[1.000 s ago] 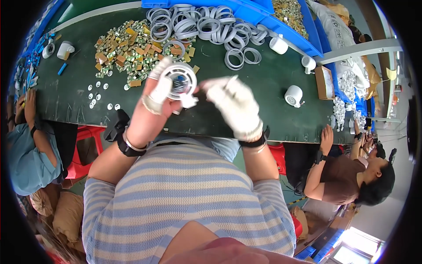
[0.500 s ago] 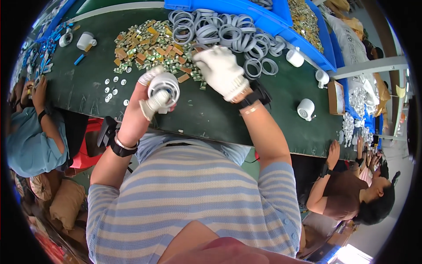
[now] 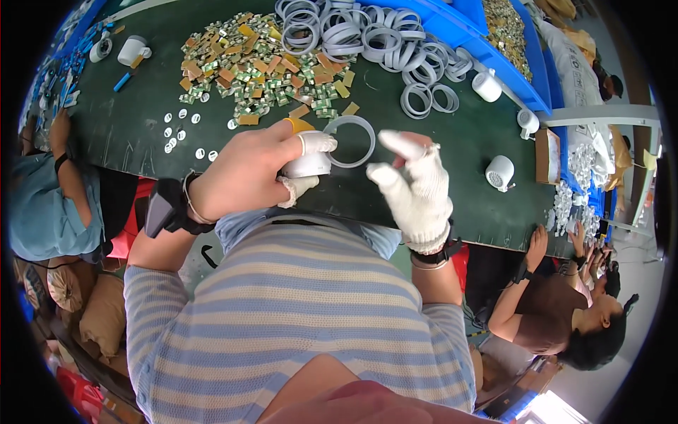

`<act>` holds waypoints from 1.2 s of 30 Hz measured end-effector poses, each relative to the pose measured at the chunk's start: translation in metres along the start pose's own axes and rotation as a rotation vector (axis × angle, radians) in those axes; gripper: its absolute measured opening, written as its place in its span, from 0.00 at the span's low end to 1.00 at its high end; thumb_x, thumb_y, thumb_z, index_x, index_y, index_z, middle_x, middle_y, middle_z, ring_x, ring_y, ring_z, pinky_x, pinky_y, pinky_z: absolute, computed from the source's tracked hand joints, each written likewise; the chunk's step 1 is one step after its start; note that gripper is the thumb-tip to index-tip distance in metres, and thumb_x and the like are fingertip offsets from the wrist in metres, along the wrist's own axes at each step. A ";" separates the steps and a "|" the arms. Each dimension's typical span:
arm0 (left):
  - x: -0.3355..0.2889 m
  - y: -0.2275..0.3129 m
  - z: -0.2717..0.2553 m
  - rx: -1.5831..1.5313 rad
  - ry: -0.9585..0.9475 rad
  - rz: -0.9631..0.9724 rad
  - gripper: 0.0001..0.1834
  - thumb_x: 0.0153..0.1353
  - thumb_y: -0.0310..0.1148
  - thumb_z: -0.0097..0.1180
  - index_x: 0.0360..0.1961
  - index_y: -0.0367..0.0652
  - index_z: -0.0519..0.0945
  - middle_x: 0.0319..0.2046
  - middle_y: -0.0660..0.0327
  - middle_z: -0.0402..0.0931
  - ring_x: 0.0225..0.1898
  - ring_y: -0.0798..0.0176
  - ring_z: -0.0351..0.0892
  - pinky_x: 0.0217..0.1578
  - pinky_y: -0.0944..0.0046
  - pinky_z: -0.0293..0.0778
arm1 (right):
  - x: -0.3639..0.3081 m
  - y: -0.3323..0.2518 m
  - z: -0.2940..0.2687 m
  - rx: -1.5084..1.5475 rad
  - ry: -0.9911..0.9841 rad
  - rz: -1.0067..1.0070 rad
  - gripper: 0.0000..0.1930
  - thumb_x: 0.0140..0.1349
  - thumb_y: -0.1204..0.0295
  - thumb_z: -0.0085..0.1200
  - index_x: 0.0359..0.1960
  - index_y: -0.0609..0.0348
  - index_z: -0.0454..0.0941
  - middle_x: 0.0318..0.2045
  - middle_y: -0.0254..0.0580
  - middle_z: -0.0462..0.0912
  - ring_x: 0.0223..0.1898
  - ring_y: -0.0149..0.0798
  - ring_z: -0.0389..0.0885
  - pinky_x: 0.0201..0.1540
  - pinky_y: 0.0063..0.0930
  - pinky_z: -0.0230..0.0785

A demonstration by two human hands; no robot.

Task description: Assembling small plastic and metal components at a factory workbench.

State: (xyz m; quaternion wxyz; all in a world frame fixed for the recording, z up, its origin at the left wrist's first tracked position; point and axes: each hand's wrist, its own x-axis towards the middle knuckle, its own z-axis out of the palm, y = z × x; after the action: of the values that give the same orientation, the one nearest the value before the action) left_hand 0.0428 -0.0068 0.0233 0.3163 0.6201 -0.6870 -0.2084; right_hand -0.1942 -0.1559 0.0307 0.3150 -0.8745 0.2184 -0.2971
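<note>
My left hand [image 3: 258, 169], with white finger covers on thumb and fingertip, is closed around a white cylindrical housing [image 3: 308, 165] turned on its side. A grey ring [image 3: 373, 141] stands upright at the housing's right end, by my left fingertips; whether they touch it I cannot tell. My right hand [image 3: 417, 187], in a white glove, is just right of the ring, its thumb and fingers apart with nothing between them. A yellow piece [image 3: 299, 125] shows behind my left fingers. Beyond lie a pile of small green and orange circuit boards [image 3: 261, 71] and a heap of grey rings [image 3: 381, 42].
White round stickers [image 3: 181, 134] are scattered at left. White housings stand at far left [image 3: 132, 51] and at right [image 3: 500, 172]. Blue bins [image 3: 452, 28] line the back, and an open cardboard box [image 3: 547, 157] is at right. Co-workers sit on both sides.
My right hand has come back from the ring heap toward me and opened. A grey ring now stands beside the housing. My left hand has moved right and tipped the housing sideways.
</note>
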 end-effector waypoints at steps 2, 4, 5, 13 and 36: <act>0.000 0.004 0.007 0.189 0.012 0.007 0.39 0.45 0.26 0.71 0.63 0.58 0.79 0.35 0.56 0.75 0.34 0.48 0.81 0.34 0.54 0.78 | -0.009 0.015 0.011 0.520 -0.037 0.343 0.21 0.72 0.61 0.60 0.56 0.66 0.82 0.43 0.42 0.85 0.37 0.29 0.79 0.41 0.24 0.74; 0.000 0.014 0.009 0.186 -0.042 0.010 0.41 0.44 0.25 0.72 0.64 0.60 0.79 0.36 0.57 0.75 0.34 0.48 0.81 0.33 0.53 0.78 | 0.001 0.006 0.010 0.719 -0.069 0.514 0.23 0.76 0.58 0.54 0.58 0.69 0.79 0.39 0.40 0.85 0.35 0.26 0.78 0.39 0.21 0.73; 0.000 0.017 0.009 0.183 -0.086 0.011 0.43 0.43 0.24 0.72 0.64 0.61 0.78 0.37 0.58 0.76 0.35 0.48 0.81 0.33 0.52 0.78 | 0.004 0.015 0.006 0.776 -0.151 0.530 0.22 0.76 0.59 0.54 0.58 0.69 0.79 0.37 0.39 0.85 0.34 0.26 0.77 0.37 0.20 0.72; 0.002 0.020 0.006 0.163 -0.140 0.130 0.44 0.40 0.24 0.71 0.65 0.62 0.79 0.35 0.60 0.74 0.32 0.50 0.79 0.31 0.54 0.76 | 0.023 0.033 0.002 0.902 -0.625 0.490 0.20 0.74 0.60 0.55 0.50 0.69 0.84 0.33 0.37 0.83 0.33 0.26 0.75 0.36 0.21 0.67; 0.005 0.006 0.018 -1.314 0.143 -0.378 0.41 0.70 0.36 0.65 0.78 0.45 0.57 0.61 0.59 0.75 0.55 0.62 0.82 0.56 0.57 0.83 | -0.003 -0.019 -0.022 0.521 -0.145 0.047 0.15 0.62 0.78 0.65 0.50 0.68 0.82 0.36 0.47 0.86 0.30 0.33 0.82 0.35 0.27 0.75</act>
State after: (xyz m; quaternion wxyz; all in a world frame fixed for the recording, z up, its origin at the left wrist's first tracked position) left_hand 0.0256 -0.0128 0.0151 0.6297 0.4211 -0.2753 -0.5920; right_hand -0.2067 -0.1498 0.0566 0.5510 -0.7778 0.1315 -0.2724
